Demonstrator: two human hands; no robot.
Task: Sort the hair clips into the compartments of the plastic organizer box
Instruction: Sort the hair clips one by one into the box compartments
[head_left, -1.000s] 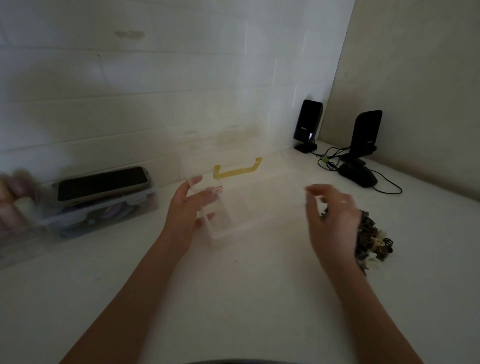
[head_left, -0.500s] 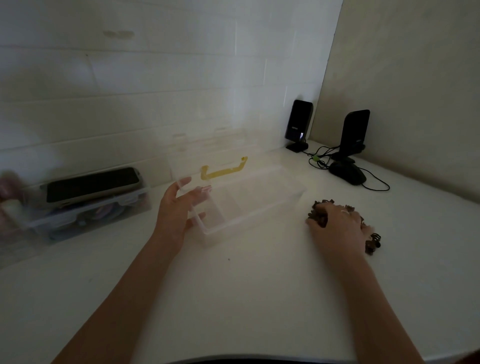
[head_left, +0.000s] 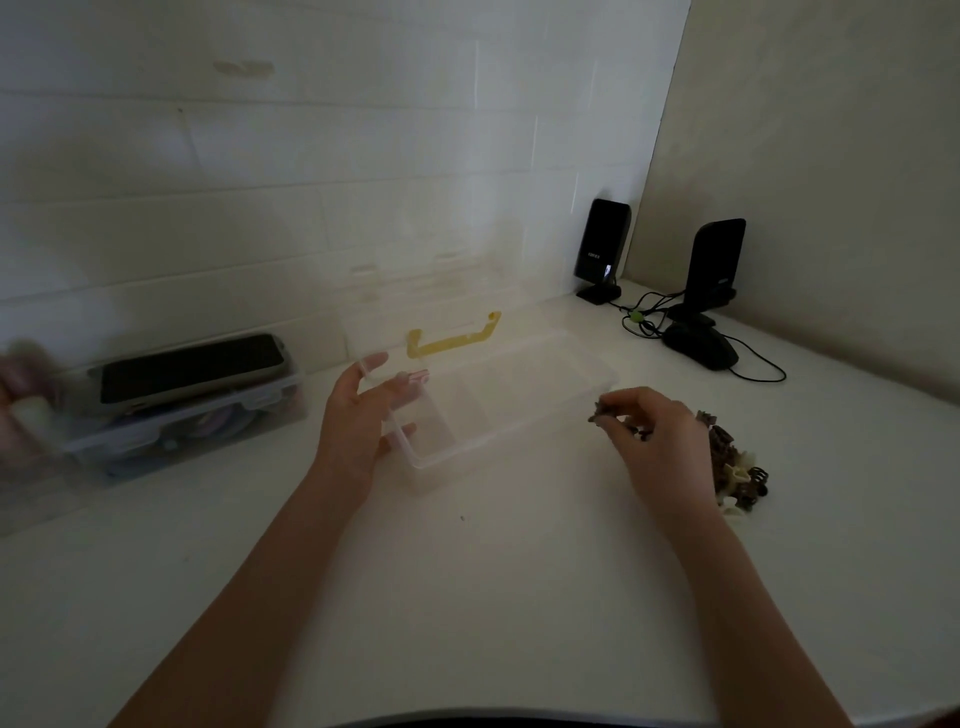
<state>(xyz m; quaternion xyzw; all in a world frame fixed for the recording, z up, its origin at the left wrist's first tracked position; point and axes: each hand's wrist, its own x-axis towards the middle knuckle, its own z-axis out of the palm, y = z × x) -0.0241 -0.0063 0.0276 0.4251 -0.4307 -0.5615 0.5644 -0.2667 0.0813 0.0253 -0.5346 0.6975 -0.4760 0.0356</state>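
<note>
While the organizer box (head_left: 498, 410) at frame centre is steadied by the spread left hand (head_left: 358, 415), a dark clip (head_left: 602, 413), apparently, is pinched by the right hand (head_left: 657, 441); dim compartments could invite misplacement.

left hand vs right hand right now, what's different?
The left hand is open, fingers straight against the left end of the clear organizer box; the right hand is curled, pinching a dark hair clip. The left hand touches the box; the right hand hangs between the box and the pile of clips. Both are bare.
</note>
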